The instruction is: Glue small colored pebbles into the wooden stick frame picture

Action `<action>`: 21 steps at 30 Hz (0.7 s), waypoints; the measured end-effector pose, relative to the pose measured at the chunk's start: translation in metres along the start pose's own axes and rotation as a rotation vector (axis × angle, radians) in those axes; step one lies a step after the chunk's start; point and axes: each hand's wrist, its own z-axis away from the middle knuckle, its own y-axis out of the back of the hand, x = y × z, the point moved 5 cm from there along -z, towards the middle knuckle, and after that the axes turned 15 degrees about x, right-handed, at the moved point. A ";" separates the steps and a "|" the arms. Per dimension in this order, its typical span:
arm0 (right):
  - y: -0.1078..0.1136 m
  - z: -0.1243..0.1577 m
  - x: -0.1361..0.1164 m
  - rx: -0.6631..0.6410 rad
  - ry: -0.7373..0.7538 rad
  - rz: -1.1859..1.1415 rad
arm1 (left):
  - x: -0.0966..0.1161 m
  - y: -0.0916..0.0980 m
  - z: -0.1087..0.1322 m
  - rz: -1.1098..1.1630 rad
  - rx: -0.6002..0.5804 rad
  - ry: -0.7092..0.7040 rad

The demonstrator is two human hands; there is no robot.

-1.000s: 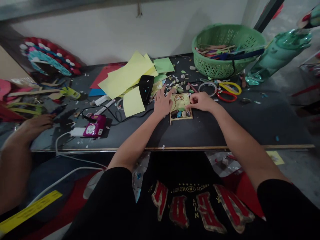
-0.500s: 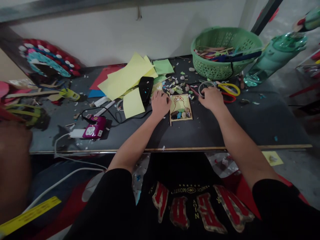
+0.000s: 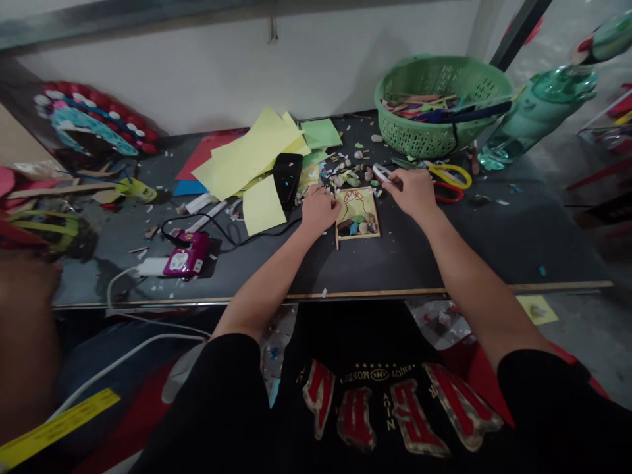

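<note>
A small yellow framed card [image 3: 356,209] with a red line drawing and several coloured stones glued along its bottom lies on the dark table [image 3: 444,250]. My left hand [image 3: 320,208] rests closed against the card's left edge. My right hand [image 3: 413,191] is just right of the card, its fingers closed on a small white object [image 3: 381,172] that pokes out to the upper left. Loose stones and scraps [image 3: 351,172] lie scattered just beyond the card.
A green basket [image 3: 439,135] of sticks and a green bottle [image 3: 533,115] stand at the back right, scissors [image 3: 451,176] beside my right hand. Yellow paper sheets [image 3: 251,161], a black device [image 3: 287,174] and a pink power strip [image 3: 187,253] lie left. Another person's arm [image 3: 24,329] is at far left.
My right hand left the card's right edge, reached to the rings by the scissors and came back holding a small white object. My left hand curled from flat to closed.
</note>
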 end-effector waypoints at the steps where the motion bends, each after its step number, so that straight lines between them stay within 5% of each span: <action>1: -0.002 0.001 -0.004 -0.001 0.031 -0.044 | 0.000 0.000 0.000 -0.012 -0.011 0.012; 17: -0.017 0.019 -0.036 0.022 0.023 -0.434 | -0.003 0.000 -0.001 0.022 -0.062 0.147; 21: -0.018 0.019 -0.036 0.039 0.042 -0.436 | -0.004 0.016 -0.005 0.031 0.085 0.154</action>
